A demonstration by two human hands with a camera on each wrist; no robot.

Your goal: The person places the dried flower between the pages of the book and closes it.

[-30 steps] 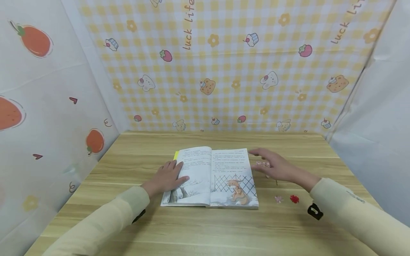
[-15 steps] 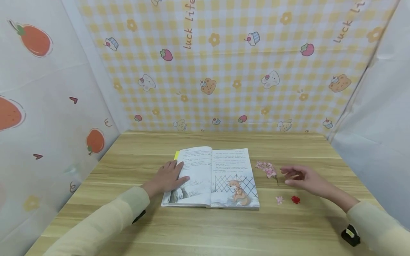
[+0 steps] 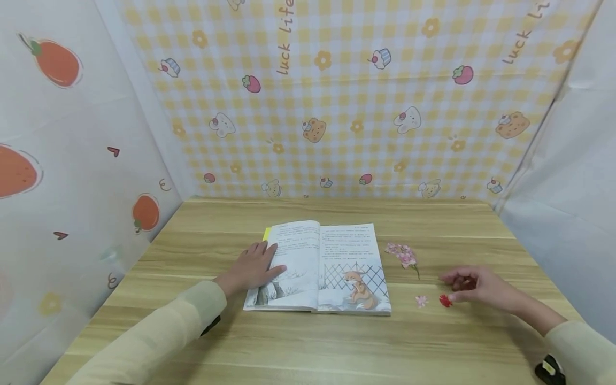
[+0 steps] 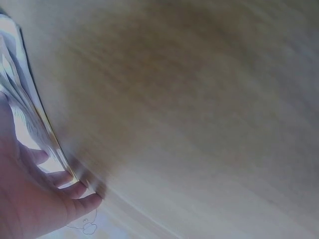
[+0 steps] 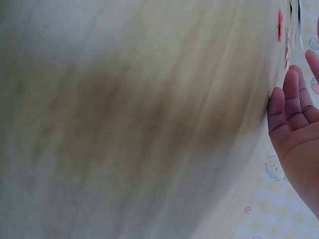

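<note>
An open book point(image 3: 353, 243) lies on the table, with text and a fox drawing on its right page. My left hand point(image 3: 250, 270) rests on the left page, fingers spread; in the left wrist view, the fingertips of that hand point(image 4: 40, 194) reach the book's outer edge point(image 4: 37, 102). To the book's right, my right hand point(image 3: 486, 289) hovers low with loosely bent fingers, its thumb beside a red flower point(image 3: 445, 301). In the right wrist view, the right hand point(image 5: 299, 119) holds nothing and the red flower point(image 5: 280, 26) is apart from it.
A small pale pink flower point(image 3: 421, 301) lies left of the red one. Farther back is a pink blossom sprig point(image 3: 403, 255) with a thin stem. The wooden table point(image 3: 337, 347) meets a checked cloth backdrop point(image 3: 337, 107) behind and cloth walls at both sides.
My right hand has moved from the book's right edge, over the pink sprig, rightward and nearer to me, beside the red flower. The left hand has stayed on the page.
</note>
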